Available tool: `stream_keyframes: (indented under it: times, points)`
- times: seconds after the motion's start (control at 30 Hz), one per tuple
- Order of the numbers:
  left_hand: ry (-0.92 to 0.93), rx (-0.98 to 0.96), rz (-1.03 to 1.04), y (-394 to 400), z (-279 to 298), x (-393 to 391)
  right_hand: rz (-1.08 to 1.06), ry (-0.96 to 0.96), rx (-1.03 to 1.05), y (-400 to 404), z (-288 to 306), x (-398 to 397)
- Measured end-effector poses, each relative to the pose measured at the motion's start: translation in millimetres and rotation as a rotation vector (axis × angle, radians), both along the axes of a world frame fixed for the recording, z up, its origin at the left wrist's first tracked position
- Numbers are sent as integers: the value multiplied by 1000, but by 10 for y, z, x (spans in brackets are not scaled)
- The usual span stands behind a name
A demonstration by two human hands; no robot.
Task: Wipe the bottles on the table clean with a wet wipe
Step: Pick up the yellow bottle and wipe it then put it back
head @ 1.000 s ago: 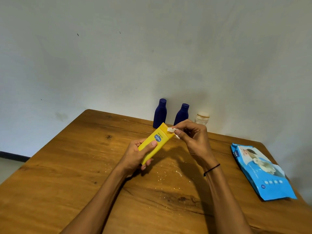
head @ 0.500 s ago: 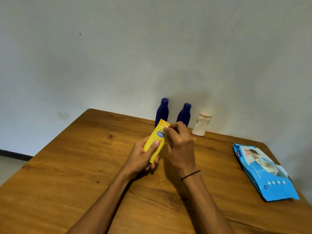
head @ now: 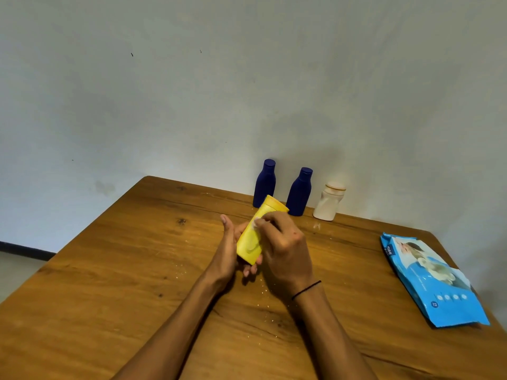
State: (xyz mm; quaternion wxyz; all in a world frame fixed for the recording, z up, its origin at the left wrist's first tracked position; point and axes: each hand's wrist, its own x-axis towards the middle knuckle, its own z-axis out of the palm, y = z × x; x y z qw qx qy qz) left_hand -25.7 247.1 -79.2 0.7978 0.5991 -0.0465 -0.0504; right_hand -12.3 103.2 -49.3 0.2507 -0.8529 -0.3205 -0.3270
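Forearms are stretched forward over the wooden desk (head: 115, 283), meeting above its middle. A yellow bottle (head: 253, 237) is held tilted there, its wider end pointing away toward the wall. It is cradled from below by the left hand (head: 229, 252) — fingers curled under the near end, thumb raised beside it. A small white wet wipe (head: 257, 222) is pinched in the fingertips of the right hand (head: 282, 248) and pressed against the bottle's upper side; a thin black band (head: 306, 289) is worn on that wrist. Pale crumbs are scattered on the wood around the hands. Farther right, a blue wipes pack (head: 430, 281) lies flat near the desk's edge. At the far edge, against the wall, two dark blue bottles (head: 264, 183) and a white bottle (head: 329, 202) are stood upright in a row.
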Motion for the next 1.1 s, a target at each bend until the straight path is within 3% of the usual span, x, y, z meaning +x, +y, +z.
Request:
stream_keyframes:
  times: [0.17, 0.27, 0.47, 0.7, 0.97, 1.1]
  points:
    - [24, 159, -81, -62, 4, -51, -184, -68, 217, -162, 78, 115]
    - [16, 143, -85, -64, 1, -28, -161, -52, 210, -150, 82, 139]
    - [90, -144, 40, -4, 60, -29, 166, 90, -47, 104, 42, -13]
    - [175, -470, 117, 103, 75, -7, 287, 219, -64, 97, 33, 3]
    - [153, -483, 106, 109, 62, 5, 295, 201, -121, 74, 46, 2]
    - [89, -309, 15, 78, 35, -16, 154, 141, -96, 99, 35, -38]
